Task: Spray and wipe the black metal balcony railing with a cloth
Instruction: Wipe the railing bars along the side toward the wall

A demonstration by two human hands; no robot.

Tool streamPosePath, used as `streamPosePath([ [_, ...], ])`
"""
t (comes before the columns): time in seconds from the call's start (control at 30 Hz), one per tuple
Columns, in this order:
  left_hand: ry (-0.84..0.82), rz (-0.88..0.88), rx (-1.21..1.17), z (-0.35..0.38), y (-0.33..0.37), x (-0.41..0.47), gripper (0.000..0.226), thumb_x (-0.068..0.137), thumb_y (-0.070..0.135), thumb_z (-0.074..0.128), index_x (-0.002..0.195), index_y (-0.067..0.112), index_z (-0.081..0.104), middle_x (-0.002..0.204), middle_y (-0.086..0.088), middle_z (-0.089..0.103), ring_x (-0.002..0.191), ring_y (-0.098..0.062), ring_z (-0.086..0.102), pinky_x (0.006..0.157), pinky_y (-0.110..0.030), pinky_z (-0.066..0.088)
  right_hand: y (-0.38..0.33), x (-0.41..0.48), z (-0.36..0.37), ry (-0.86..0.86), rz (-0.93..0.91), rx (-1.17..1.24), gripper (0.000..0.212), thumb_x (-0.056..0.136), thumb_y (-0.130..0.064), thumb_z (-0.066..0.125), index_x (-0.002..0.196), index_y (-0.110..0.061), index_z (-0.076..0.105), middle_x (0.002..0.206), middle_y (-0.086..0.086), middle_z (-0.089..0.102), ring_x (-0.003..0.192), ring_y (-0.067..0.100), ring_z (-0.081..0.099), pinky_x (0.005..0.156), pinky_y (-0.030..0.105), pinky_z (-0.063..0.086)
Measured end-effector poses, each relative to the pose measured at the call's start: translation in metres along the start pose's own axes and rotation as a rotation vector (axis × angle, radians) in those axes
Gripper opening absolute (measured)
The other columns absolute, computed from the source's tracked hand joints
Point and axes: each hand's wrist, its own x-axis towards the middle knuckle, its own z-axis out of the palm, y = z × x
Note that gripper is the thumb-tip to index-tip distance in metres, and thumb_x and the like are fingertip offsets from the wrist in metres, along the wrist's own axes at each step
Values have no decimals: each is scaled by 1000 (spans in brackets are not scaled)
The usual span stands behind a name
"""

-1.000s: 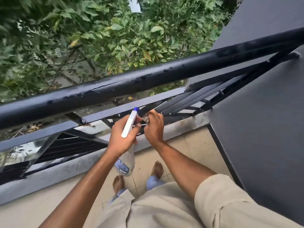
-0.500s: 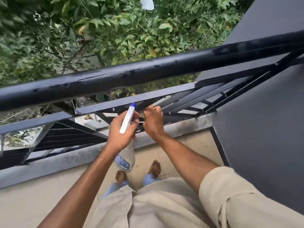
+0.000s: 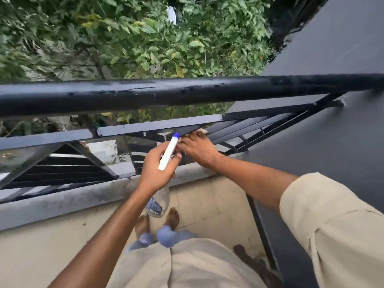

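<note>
The black metal railing point(image 3: 145, 94) runs across the view, with a flat lower rail point(image 3: 158, 125) and slanted bars under it. My left hand point(image 3: 158, 169) grips a clear spray bottle point(image 3: 159, 202) whose white head point(image 3: 168, 152) has a blue nozzle pointing at the lower rail. My right hand point(image 3: 197, 148) presses a pale cloth point(image 3: 202, 131) against the underside of that rail, just right of the nozzle. Most of the cloth is hidden under my fingers.
A dark grey wall point(image 3: 332, 142) closes the right side, where the railing ends. A concrete kerb point(image 3: 83, 196) carries the railing's base. My bare feet stand on beige floor tiles point(image 3: 207, 204). Green foliage point(image 3: 145, 42) fills the space beyond.
The view has swung so the railing lies nearly level. My right hand has slid a little right along the lower rail with the cloth. The left hand still holds the bottle.
</note>
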Motion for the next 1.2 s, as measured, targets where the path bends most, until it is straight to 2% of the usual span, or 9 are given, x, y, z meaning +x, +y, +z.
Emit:
streamPosePath([
  [0.07, 19, -22, -15, -2, -5, -2, 19, 86, 22, 61, 98, 10, 69, 71, -15, 65, 42, -20, 59, 46, -29, 51, -9, 12, -17, -183, 45, -58, 28, 99, -16, 56, 126, -16, 64, 116, 7, 69, 109, 34, 64, 88, 47, 53],
  [0.2, 44, -35, -43, 0, -18, -5, 14, 84, 22, 62, 95, 18, 70, 71, -7, 66, 41, -19, 58, 45, -32, 51, -18, 36, -26, -318, 140, 86, 9, 89, -18, 69, 93, -16, 77, 84, 6, 76, 80, 32, 72, 71, 42, 56],
  [0.43, 92, -81, -106, -3, -25, -10, 14, 84, 25, 63, 94, 27, 72, 77, -10, 69, 46, -19, 57, 44, -29, 50, 56, -25, -11, -60, 10, -185, 39, 65, -16, 80, 104, -12, 74, 82, 4, 68, 68, 28, 66, 54, 33, 46],
  [0.53, 122, -83, -93, -2, -23, -9, 15, 84, 29, 64, 91, 38, 73, 77, -3, 70, 50, -21, 59, 46, -32, 53, 89, -57, -1, 132, 7, -251, 37, 84, -3, 56, 120, 1, 63, 94, 12, 63, 75, 33, 59, 65, 42, 46],
  [0.7, 154, -62, -119, 7, -15, -10, 25, 84, 28, 62, 87, 50, 71, 75, -5, 68, 48, -19, 57, 45, -30, 52, 68, -40, 6, 101, 13, -229, 36, 78, -10, 57, 111, -2, 70, 93, 13, 67, 74, 32, 63, 60, 40, 51],
  [0.87, 126, -57, -93, 27, -18, -12, 25, 92, 10, 68, 91, 34, 71, 71, 4, 66, 44, -10, 55, 45, -22, 48, 32, -7, 10, -86, -109, -122, 50, 53, -26, 89, 100, -12, 76, 92, 6, 66, 85, 28, 63, 74, 39, 51],
  [0.97, 94, -68, -106, 35, -17, -13, 23, 93, 3, 67, 94, 25, 70, 73, 2, 66, 44, -8, 55, 45, -21, 47, 62, -37, 8, 109, -87, -169, 47, 72, -16, 78, 116, -5, 69, 107, 13, 65, 100, 35, 54, 82, 48, 45],
  [1.07, 89, -69, -136, 36, -15, -15, 11, 87, 22, 65, 96, 26, 71, 72, 1, 66, 44, -14, 56, 47, -24, 49, 98, -72, 11, 268, -63, -237, 37, 88, -7, 62, 124, 0, 63, 110, 15, 64, 97, 34, 57, 84, 45, 47],
  [1.2, 101, -61, -159, 26, -11, -21, 14, 84, 25, 63, 95, 26, 71, 74, -7, 66, 45, -15, 54, 45, -24, 49, 91, -74, 20, 297, 54, -198, 31, 96, -3, 50, 126, 3, 59, 107, 17, 63, 94, 36, 60, 87, 47, 49],
])
